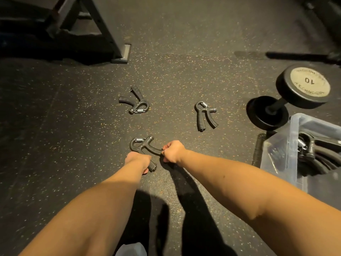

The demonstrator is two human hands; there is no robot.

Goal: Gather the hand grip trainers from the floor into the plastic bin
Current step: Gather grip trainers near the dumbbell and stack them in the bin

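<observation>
Both my hands on one grip trainer (pixel 143 147), low over the floor (pixel 73 126).

My left hand (pixel 138 160) has its fingers wrapped around the lower handle; my right hand (pixel 173 151) pinches the tip of the other handle, spring end pointing away from me. Two more trainers lie beyond, one left (pixel 135 100), one right (pixel 204 115). The plastic bin (pixel 280 154) sits at my right, trainers inside, beside a dumbbell (pixel 287 97).

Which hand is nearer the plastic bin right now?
Right. The right hand grips the near trainer's handle on the plastic bin side; the left hand holds its other handle, farther away.
</observation>
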